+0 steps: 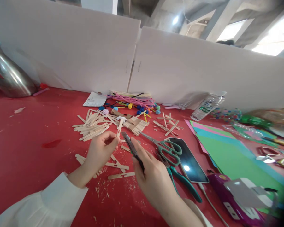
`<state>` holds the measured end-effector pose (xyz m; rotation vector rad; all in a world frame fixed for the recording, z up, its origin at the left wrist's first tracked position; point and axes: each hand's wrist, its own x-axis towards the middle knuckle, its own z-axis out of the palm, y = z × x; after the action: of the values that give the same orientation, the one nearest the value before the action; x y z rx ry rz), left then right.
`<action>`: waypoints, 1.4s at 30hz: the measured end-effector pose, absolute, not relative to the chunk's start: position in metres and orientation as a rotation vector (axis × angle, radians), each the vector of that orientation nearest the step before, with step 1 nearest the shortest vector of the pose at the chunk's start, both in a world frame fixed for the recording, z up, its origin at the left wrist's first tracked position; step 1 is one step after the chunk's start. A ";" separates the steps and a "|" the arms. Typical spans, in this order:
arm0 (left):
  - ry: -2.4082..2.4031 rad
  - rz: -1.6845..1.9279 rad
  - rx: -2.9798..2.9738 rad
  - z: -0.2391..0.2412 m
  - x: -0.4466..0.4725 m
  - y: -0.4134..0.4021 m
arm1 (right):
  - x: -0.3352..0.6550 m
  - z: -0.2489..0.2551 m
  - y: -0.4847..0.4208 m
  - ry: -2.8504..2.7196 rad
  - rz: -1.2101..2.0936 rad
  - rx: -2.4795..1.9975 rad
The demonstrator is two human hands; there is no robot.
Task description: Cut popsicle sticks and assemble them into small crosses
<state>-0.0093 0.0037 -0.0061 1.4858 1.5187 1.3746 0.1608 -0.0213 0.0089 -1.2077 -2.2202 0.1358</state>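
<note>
Between the thumb and fingers of my left hand [103, 151] a wooden craft stick [119, 126] is pinched upright, with a narrow slot showing in it. My right hand [153, 176] grips a utility knife [133, 149], its tip close to the stick; whether they touch I cannot tell. Below my hands lie several notched craft sticks [118, 165] among wood shavings [104, 189]. Behind them is a loose pile of craft sticks [93, 124], beside a bundle of sticks [135, 125] with a brown band.
Green-handled scissors [170, 152], pliers [186, 183] and a phone [188, 159] on a cable lie right of my right hand. Farther right are coloured paper sheets [227, 151], a purple device [236, 201] and a plastic bottle [207, 106]. Pipe cleaners [134, 100] lie behind; a metal jug [11, 75] stands left.
</note>
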 end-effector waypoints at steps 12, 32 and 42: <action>1.569 1.364 1.562 -0.001 -0.007 0.000 | 0.157 0.015 -0.025 -2.200 0.444 -1.266; 1.703 1.334 1.748 -0.002 -0.001 -0.004 | 0.151 -0.004 -0.027 -2.240 0.128 -1.149; 1.732 1.240 1.727 -0.004 -0.002 0.002 | 0.152 0.001 -0.028 -2.352 -0.279 -1.307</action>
<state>-0.0020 0.0015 -0.0038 1.7272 1.7321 1.2402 0.1520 -0.0285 0.0010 -1.3072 -2.3520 -0.2792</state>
